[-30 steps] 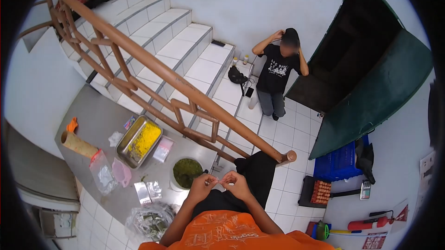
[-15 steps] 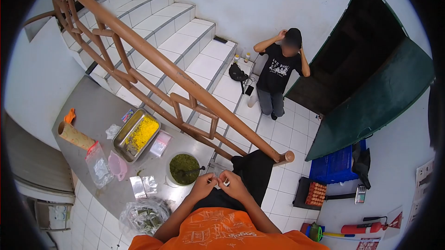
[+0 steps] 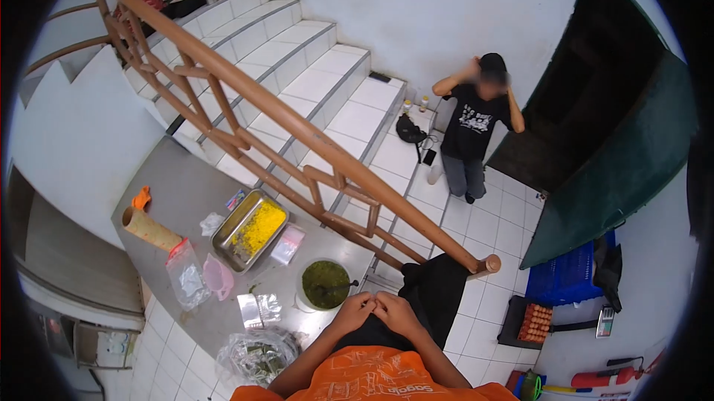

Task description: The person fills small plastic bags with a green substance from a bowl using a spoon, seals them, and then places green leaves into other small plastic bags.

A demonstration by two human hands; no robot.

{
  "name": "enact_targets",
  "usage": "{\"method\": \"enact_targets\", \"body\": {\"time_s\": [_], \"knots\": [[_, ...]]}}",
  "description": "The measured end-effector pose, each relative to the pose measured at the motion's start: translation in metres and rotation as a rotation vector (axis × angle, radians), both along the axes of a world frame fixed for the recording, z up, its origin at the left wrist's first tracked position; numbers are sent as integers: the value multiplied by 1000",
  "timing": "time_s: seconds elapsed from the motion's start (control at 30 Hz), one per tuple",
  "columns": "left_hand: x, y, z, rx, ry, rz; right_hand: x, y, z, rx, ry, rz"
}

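My left hand (image 3: 355,313) and my right hand (image 3: 396,312) meet in front of my body, fingertips together and curled. Whatever they pinch, if anything, is too small to make out. Just left of them a white tub (image 3: 303,298) of green mixture (image 3: 324,284) stands on the metal table (image 3: 167,178), a dark spoon handle over its rim. Farther left, a steel tray (image 3: 217,241) holds yellow shreds (image 3: 259,228). Clear plastic sheets (image 3: 286,243) lie beside it. Silvery packets (image 3: 259,310) and a plastic bag with green leaves (image 3: 256,360) are nearer me.
A brown handrail (image 3: 297,122) slants past the table beside white stairs (image 3: 327,66). Beyond it a person in black (image 3: 473,122) has both hands raised to the head. Eggs (image 3: 535,323), a blue crate (image 3: 561,278) and a fire extinguisher (image 3: 606,377) are on the right.
The whole view has shifted, so the table, stairs and person appear farther right and lower. My hands have drawn closer together. More of an orange-clothed figure shows atop the stairs.
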State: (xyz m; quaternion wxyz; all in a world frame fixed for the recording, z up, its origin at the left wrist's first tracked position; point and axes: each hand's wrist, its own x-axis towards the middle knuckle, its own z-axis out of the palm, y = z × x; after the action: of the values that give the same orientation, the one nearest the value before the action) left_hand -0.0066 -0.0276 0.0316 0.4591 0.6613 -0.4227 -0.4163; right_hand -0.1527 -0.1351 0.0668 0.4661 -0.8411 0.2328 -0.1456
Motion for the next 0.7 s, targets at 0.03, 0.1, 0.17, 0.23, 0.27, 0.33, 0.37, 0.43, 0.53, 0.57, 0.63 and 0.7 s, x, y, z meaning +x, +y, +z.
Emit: {"method": "enact_targets", "body": {"time_s": [0.03, 0.1, 0.17, 0.23, 0.27, 0.33, 0.37, 0.43, 0.53, 0.57, 0.63, 0.7], "knots": [[0, -2, -11, -22, 39, 6, 2, 2, -3, 67, -16, -22], [-6, -2, -21, -32, 80, 23, 3, 7, -13, 116, -23, -82], [-11, -3, -20, 23, 107, 44, 1, 12, -19, 128, -25, -142], [-10, -6, -23, 73, 99, 50, 4, 15, -19, 107, -27, -188], [-8, -7, -24, 100, 81, 45, 4, 15, -21, 78, -3, -175], [-7, -5, -25, 106, 56, 51, 4, 14, -25, 14, 43, -158], [-8, -3, -24, 82, 47, 63, 4, 14, -24, -2, 45, -147], [-7, -2, -25, 51, 25, 78, 4, 16, -22, -33, 47, -131], [-6, 1, -18, 69, 7, 101, 6, 21, -24, -135, 44, -151], [-6, 3, -14, 98, 10, 113, 6, 24, -25, -191, 50, -131], [-10, 9, -23, 96, -63, 120, 7, 23, -23, -311, 63, -86], [-12, 16, -29, 160, -100, 99, 5, 28, -28, -332, 104, -44]]}}
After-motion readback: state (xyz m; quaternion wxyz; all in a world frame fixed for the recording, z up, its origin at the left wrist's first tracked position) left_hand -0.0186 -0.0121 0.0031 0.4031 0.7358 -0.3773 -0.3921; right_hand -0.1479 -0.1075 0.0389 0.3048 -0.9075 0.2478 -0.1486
